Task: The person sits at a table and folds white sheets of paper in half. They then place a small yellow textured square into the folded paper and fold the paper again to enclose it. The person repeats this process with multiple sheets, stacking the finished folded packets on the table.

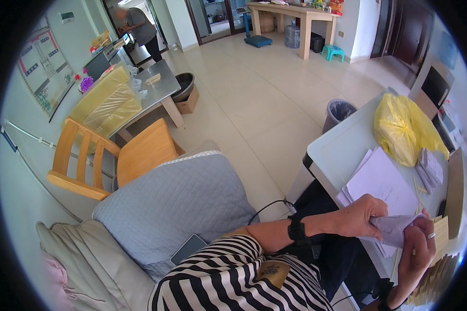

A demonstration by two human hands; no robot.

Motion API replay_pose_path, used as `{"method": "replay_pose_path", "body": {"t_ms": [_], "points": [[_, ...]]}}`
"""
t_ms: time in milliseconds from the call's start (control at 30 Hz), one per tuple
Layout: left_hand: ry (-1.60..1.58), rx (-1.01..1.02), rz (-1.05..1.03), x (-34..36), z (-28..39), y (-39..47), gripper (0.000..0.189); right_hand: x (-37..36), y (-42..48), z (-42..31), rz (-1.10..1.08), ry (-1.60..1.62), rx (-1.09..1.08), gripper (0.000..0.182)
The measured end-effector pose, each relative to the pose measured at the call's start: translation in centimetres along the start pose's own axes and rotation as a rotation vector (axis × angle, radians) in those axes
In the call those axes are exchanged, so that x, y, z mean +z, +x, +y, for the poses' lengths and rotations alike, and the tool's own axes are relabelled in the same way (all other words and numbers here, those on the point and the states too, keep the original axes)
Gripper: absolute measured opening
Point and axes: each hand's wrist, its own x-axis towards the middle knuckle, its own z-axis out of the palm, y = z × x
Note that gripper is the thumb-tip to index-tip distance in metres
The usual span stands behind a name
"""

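My left hand (364, 217), with a dark band on its wrist, pinches one end of a folded sheet of pale lilac paper (391, 227). The other end is gripped by my right hand (419, 239), which wears a ring. I hold the folded paper over the near edge of a light-topped desk (342, 149). Just beyond it lies a loose pile of lilac paper sheets (381, 179) with faint marks. A small stack of folded papers (429, 169) is farther back. Kraft-coloured paper pieces (424, 282) are piled by my right forearm, partly hidden by it.
A knotted yellow plastic bag (397, 126) stands on the desk. A lined waste bin (337, 112) is beside it. To my left are a sofa seat with a grey quilted cover (183, 194), a phone (187, 248) and a wooden chair (148, 147). A person (142, 29) stands far back.
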Motion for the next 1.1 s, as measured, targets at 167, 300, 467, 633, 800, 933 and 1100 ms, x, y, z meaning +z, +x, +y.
{"method": "replay_pose_path", "body": {"t_ms": [167, 300, 467, 633, 800, 933, 1100], "points": [[0.014, 0.038, -0.016, 0.6, -0.6, 0.4, 0.026, -0.3, -0.2, 0.8, -0.022, 0.015, -0.015, 0.026], [-0.007, 0.039, -0.014, 0.7, -0.6, 0.5, 0.026, -0.5, -0.5, 1.1, -0.028, 0.033, 0.0, 0.025], [-0.073, 0.014, 0.0, 0.8, -0.7, 0.6, 0.026, -0.1, -0.7, -0.4, 0.007, 0.149, 0.078, 0.022], [-0.063, 0.039, 0.027, 0.9, -0.6, 0.8, 0.024, 0.0, -0.8, 0.3, 0.027, 0.007, 0.02, 0.022], [0.018, 0.126, 0.129, 1.4, -0.8, 1.0, 0.023, 0.6, -0.2, -0.2, 0.136, -0.247, -0.069, 0.028], [0.033, 0.163, 0.214, 1.7, -1.3, 1.1, 0.021, 1.9, -0.1, -1.1, 0.273, -0.496, -0.141, 0.036], [-0.012, 0.147, 0.241, 2.0, -1.0, 1.3, 0.02, 2.4, -0.9, -0.5, 0.277, -0.51, -0.145, 0.034]]}}
